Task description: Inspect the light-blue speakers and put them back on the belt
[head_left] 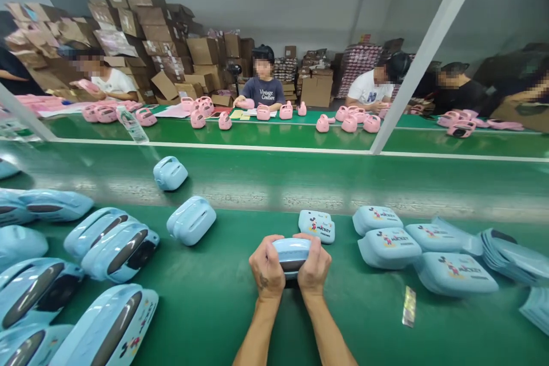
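Between my hands is a light blue plastic casing (293, 247) with a dark oval strip along its side. My left hand (266, 267) wraps round its left end, and my right hand (316, 266) grips the right end. Both thumbs press in from the sides; the underside of the casing is hidden. Just beyond it, a flat blue cover (316, 226) with a printed mouse cartoon and the word "Mickey" lies on the green table (240, 303). A blue casing (191, 221) with a slot rests farther to the left.
Several assembled blue casings (122, 246) crowd the left side. Stacked printed covers (389, 247) and thin blue pieces (510, 254) lie right, near a small shiny strip (409, 306). Another casing (170, 173) sits on the belt. Beyond a white rail (257, 147), people handle pink casings (263, 112).
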Tool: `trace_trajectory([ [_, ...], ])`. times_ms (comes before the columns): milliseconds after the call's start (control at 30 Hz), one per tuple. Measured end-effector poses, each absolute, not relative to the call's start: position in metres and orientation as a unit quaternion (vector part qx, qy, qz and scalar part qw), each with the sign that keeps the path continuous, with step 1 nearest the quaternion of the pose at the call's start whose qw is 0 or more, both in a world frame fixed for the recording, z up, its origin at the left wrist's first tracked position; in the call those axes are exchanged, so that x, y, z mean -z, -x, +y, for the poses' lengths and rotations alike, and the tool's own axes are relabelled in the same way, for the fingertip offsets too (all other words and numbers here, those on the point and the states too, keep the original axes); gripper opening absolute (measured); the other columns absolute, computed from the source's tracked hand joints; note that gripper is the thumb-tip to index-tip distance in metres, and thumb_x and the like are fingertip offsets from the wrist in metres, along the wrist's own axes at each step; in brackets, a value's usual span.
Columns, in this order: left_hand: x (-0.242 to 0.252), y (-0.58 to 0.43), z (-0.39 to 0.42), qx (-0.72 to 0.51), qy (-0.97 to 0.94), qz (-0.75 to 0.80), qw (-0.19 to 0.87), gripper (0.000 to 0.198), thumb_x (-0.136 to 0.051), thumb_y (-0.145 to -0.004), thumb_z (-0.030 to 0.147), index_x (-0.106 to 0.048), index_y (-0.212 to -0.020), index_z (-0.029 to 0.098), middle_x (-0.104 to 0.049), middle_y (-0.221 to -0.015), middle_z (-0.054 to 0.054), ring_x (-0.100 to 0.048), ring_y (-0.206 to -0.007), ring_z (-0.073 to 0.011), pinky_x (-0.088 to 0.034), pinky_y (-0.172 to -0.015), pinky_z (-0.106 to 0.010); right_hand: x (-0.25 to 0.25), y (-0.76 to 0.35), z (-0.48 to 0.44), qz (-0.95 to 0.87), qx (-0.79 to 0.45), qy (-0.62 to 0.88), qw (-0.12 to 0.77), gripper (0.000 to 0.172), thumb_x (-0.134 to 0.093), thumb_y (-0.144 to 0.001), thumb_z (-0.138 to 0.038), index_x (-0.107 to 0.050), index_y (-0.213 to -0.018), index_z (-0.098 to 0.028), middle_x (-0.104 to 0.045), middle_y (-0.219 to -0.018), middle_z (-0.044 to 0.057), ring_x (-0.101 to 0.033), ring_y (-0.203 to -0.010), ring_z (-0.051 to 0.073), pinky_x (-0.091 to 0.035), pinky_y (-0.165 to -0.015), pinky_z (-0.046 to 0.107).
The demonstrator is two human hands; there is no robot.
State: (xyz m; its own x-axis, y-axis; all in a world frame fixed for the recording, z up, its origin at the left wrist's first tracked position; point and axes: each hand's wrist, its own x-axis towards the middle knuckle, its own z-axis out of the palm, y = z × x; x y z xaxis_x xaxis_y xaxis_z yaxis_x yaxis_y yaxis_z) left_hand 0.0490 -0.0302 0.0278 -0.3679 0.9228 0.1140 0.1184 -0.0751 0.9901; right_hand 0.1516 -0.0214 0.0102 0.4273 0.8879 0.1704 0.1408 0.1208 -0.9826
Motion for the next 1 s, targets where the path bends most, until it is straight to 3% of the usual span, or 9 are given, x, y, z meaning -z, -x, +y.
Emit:
trace_trajectory([
  [167,-0.035,-0.047,-0.032,-0.605,-0.434,0.55,0.379,0.034,-0.058,-0.086,0.053,-0.074,-0.084,0.023,-0.072,-0.085,-0.006,-0.062,-0.081,-0.0267,-0.046,-0.077,-0.031,-0.021,-0.153,-0.013,-0.391,-0.36,0.585,0.612,0.07,-0.038,-0.087,-0.076,-0.076,-0.072,-0.019,-0.078,-0.078,0.013,-0.072,-0.078,0.031,-0.051,-0.075,0.037],
  [233,-0.04,-0.044,-0.04,-0.61,-0.439,0.527,0.397,0.035,-0.07,-0.079,0.052,-0.072,-0.097,0.023,-0.073,-0.097,-0.006,-0.064,-0.092,-0.0278,-0.047,-0.084,-0.031,-0.025,-0.151,-0.012,-0.342,-0.391,0.59,0.618,0.066,-0.041,-0.086,-0.075,-0.073,-0.07,-0.02,-0.078,-0.075,0.013,-0.072,-0.078,0.032,-0.053,-0.073,0.038],
  [367,-0.05,-0.037,-0.055,-0.62,-0.394,0.523,0.432,0.062,-0.09,-0.06,0.042,-0.066,-0.114,0.023,-0.068,-0.115,-0.007,-0.062,-0.107,-0.0284,-0.045,-0.094,-0.031,-0.029,-0.145,-0.024,-0.247,-0.49,0.572,0.61,0.063,-0.031,-0.091,-0.07,-0.065,-0.071,-0.022,-0.076,-0.065,0.009,-0.073,-0.062,0.029,-0.058,-0.059,0.041],
  [433,-0.055,-0.033,-0.054,-0.612,-0.338,0.52,0.491,0.061,-0.087,-0.065,0.047,-0.063,-0.116,0.024,-0.07,-0.107,-0.004,-0.066,-0.095,-0.0243,-0.049,-0.085,-0.029,-0.029,-0.15,-0.038,-0.232,-0.539,0.554,0.591,0.054,-0.041,-0.089,-0.068,-0.065,-0.077,-0.021,-0.075,-0.064,0.006,-0.073,-0.057,0.028,-0.058,-0.054,0.04],
  [533,-0.062,-0.027,-0.042,-0.573,-0.3,0.503,0.573,0.052,-0.082,-0.069,0.052,-0.065,-0.107,0.022,-0.07,-0.079,0.0,-0.065,-0.066,-0.0184,-0.05,-0.065,-0.027,-0.031,-0.17,-0.057,-0.236,-0.592,0.516,0.572,0.043,-0.065,-0.081,-0.064,-0.066,-0.091,-0.022,-0.078,-0.078,0.005,-0.075,-0.068,0.027,-0.06,-0.055,0.037],
  [633,-0.064,-0.029,-0.03,-0.542,-0.296,0.492,0.614,0.043,-0.087,-0.063,0.048,-0.068,-0.085,0.017,-0.066,-0.063,0.002,-0.059,-0.054,-0.0144,-0.046,-0.055,-0.023,-0.033,-0.196,-0.066,-0.252,-0.578,0.507,0.588,0.046,-0.075,-0.074,-0.062,-0.066,-0.098,-0.024,-0.076,-0.089,0.004,-0.075,-0.079,0.027,-0.061,-0.06,0.036],
  [700,-0.063,-0.036,-0.028,-0.539,-0.285,0.485,0.627,0.042,-0.087,-0.063,0.05,-0.068,-0.082,0.017,-0.065,-0.062,0.003,-0.059,-0.054,-0.0138,-0.046,-0.055,-0.023,-0.033,-0.204,-0.069,-0.262,-0.568,0.514,0.587,0.051,-0.074,-0.075,-0.064,-0.066,-0.106,-0.024,-0.075,-0.094,0.006,-0.074,-0.082,0.027,-0.062,-0.064,0.038],
  [833,-0.062,-0.046,-0.031,-0.553,-0.266,0.468,0.636,0.053,-0.083,-0.068,0.052,-0.069,-0.107,0.02,-0.074,-0.085,-0.002,-0.068,-0.075,-0.0191,-0.054,-0.07,-0.028,-0.029,-0.199,-0.073,-0.299,-0.603,0.478,0.564,0.066,-0.078,-0.074,-0.058,-0.058,-0.127,-0.024,-0.075,-0.111,0.011,-0.073,-0.096,0.032,-0.062,-0.069,0.042],
  [1000,-0.061,-0.023,-0.032,-0.488,-0.422,0.423,0.636,0.081,-0.095,-0.052,0.03,-0.066,-0.128,0.023,-0.068,-0.127,-0.01,-0.063,-0.114,-0.0309,-0.05,-0.099,-0.038,-0.038,-0.207,-0.071,-0.422,-0.577,0.43,0.552,0.067,-0.091,-0.059,-0.038,-0.066,-0.119,-0.023,-0.075,-0.115,0.011,-0.07,-0.105,0.034,-0.059,-0.087,0.046],
])
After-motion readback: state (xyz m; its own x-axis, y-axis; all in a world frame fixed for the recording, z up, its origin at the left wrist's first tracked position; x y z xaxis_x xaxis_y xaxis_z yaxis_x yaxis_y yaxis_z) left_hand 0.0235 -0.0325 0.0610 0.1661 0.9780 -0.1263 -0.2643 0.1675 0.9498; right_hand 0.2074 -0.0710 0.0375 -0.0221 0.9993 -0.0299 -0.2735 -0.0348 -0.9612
